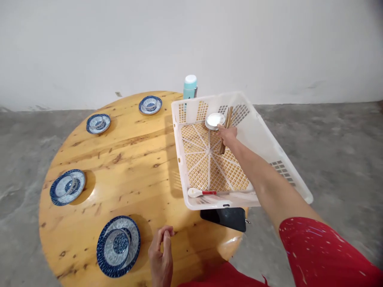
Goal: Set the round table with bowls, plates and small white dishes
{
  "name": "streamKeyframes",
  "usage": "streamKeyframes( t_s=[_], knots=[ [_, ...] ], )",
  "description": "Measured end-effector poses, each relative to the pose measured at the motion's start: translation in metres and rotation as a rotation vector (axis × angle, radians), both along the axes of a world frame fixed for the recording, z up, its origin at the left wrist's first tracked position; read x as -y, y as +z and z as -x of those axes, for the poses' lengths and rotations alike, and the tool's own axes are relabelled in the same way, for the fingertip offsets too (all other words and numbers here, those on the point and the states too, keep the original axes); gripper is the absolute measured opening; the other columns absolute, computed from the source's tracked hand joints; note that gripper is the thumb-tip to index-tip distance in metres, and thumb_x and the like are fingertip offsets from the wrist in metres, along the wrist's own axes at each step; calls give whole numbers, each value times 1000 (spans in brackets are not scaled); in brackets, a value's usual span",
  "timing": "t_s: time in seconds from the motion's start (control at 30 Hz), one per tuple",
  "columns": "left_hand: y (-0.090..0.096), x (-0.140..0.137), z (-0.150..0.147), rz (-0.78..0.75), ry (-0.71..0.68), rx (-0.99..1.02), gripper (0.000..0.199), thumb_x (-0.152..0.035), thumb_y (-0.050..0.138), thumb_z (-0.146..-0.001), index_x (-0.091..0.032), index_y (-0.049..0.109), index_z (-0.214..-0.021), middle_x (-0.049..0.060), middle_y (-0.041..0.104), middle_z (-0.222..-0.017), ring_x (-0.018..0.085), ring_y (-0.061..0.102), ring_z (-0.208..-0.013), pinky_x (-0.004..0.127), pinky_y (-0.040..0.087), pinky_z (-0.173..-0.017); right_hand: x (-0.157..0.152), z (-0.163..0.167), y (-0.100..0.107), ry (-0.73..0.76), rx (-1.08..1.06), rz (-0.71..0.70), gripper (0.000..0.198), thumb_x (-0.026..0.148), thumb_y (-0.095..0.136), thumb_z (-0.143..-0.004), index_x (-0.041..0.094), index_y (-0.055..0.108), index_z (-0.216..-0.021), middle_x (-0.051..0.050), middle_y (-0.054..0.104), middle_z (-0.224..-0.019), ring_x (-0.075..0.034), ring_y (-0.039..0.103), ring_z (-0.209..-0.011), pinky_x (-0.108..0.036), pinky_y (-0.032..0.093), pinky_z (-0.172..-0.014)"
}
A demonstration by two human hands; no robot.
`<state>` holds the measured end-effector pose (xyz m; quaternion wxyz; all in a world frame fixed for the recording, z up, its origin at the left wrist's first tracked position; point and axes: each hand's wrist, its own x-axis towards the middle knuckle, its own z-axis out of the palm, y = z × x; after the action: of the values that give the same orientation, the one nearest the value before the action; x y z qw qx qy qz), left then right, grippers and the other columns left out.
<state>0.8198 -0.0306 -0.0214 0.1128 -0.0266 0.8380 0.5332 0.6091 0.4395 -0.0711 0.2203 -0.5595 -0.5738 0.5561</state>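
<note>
My right hand (228,134) reaches into a white plastic basket (271,145). Its fingertips close on the rim of the top small white dish (215,119) in a short stack. Brown chopsticks (229,116) lean against the basket's far wall and run down under that hand, partly hidden by it. My left hand (161,255) hovers over the near table edge, fingers curled in with nothing visible in them. To its left, a blue-and-white plate (103,261) carries a clear-looking bowl (116,247). A white spoon with a red handle (202,193) lies along the basket's near side.
The round wooden table (128,171) also bears more blue-patterned plates with bowls along its left and far edges, one a far plate (143,109). A light-blue bottle (189,89) stands behind the basket. A black phone (224,218) lies by the basket's near edge.
</note>
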Motion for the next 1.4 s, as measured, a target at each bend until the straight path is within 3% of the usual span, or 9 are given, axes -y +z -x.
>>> streamKeyframes(
  t_s=[0.13, 0.3, 0.63, 0.73, 0.87, 1.03, 1.2, 1.3, 1.4],
  knots=[
    [-6, -9, 4, -21, 16, -11, 41, -58, 57, -97, -22, 76, -91, 6, 74, -87, 22, 71, -83, 29, 56, -79, 3, 15, -9, -39, -61, -5, 20, 26, 74, -92, 12, 62, -102, 2, 57, -66, -12, 56, -54, -20, 32, -39],
    [3, -25, 14, -39, 30, 11, 41, -58, 58, -97, -22, 77, -91, 6, 74, -89, 22, 70, -87, 30, 55, -82, 7, 28, -12, -109, -122, 109, 16, 26, 67, -97, 15, 56, -98, 3, 55, -64, -12, 59, -57, -18, 29, -38],
    [6, -39, 20, -27, 6, -51, 34, -49, 57, -98, -22, 75, -91, 6, 74, -89, 21, 69, -81, 29, 53, -78, 7, 31, -4, -98, -47, 176, 17, 9, 48, -97, 21, 42, -87, 8, 47, -60, -4, 46, -50, -17, 30, -48],
    [14, -42, 26, -32, -24, -88, 28, -41, 57, -98, -22, 75, -90, 6, 74, -88, 21, 68, -81, 29, 51, -77, 13, 23, -1, -74, -38, 170, 20, 7, 48, -96, 21, 40, -85, 9, 45, -59, -2, 43, -50, -18, 30, -50],
    [39, -53, 58, -44, -113, -224, 18, -35, 62, -94, -24, 75, -89, 6, 74, -84, 22, 70, -82, 29, 52, -79, 23, 4, 5, -22, -21, 190, 21, 3, 50, -94, 19, 42, -83, 9, 45, -56, -2, 42, -49, -17, 28, -49],
    [74, -100, 114, -143, -252, -395, 10, -31, 68, -90, -25, 76, -88, 7, 73, -87, 24, 67, -88, 31, 52, -88, 32, -30, 11, 115, 8, 276, 21, 1, 52, -93, 17, 48, -80, 4, 48, -50, -6, 44, -43, -16, 27, -41],
    [69, -168, 157, -244, -423, -327, 7, -17, 73, -83, -21, 73, -88, 7, 70, -91, 23, 66, -87, 34, 51, -95, 42, -63, 10, 259, 45, 364, 22, -5, 58, -86, 14, 54, -77, -1, 53, -48, -7, 40, -37, -16, 25, -33],
    [57, -205, 178, -27, -516, -321, 7, -14, 71, -85, -18, 68, -91, 9, 70, -93, 27, 68, -93, 40, 50, -100, 51, -80, 10, 339, 51, 390, 21, -6, 62, -84, 12, 56, -74, -2, 54, -47, -7, 38, -35, -16, 25, -31],
    [56, -239, 192, 479, -704, -271, 15, -23, 59, -97, -13, 65, -106, 18, 71, -113, 33, 68, -110, 43, 50, -102, 57, -93, 16, 518, 73, 381, 23, -1, 64, -88, 11, 57, -70, -5, 56, -47, -7, 39, -35, -17, 27, -31]
  ],
)
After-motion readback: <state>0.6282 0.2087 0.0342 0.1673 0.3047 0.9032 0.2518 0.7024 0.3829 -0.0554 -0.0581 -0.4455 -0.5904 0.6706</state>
